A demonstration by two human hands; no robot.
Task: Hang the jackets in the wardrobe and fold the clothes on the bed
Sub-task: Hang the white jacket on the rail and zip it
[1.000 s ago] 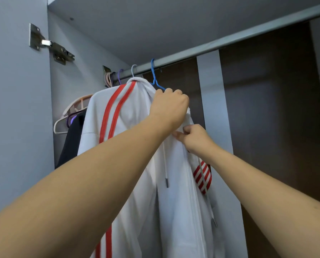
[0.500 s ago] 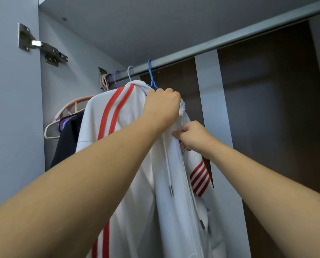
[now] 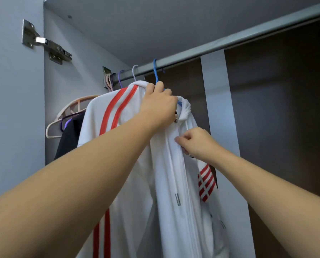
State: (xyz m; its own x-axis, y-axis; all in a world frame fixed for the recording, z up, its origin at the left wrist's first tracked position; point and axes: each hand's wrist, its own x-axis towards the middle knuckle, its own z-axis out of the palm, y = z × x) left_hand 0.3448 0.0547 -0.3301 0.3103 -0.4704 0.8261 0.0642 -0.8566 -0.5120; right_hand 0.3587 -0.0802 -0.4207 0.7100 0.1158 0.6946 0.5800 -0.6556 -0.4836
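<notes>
Under the wardrobe rail (image 3: pixel 220 44), a white jacket (image 3: pixel 137 174) with red stripes hung from a blue hanger (image 3: pixel 156 75) whose hook sat over the rail. The left hand (image 3: pixel 158 107) was just below the rail, fingers curled tight around the collar of the jacket and the neck of the blue hanger. The right hand (image 3: pixel 196 144) was lower, further beneath the rail, its thumb and fingers closed in a narrow pinch on the zipped front edge of the jacket. A drawcord with a grey tip hung down the front below both hands. Toward the left end of the rail, a dark garment (image 3: pixel 69 138) hung beside the jacket on a purple hanger (image 3: pixel 66 121), with a beige hanger (image 3: pixel 69 108) next to it. A metal hinge (image 3: pixel 45 43) was fixed to the door, left of the rail's end.
</notes>
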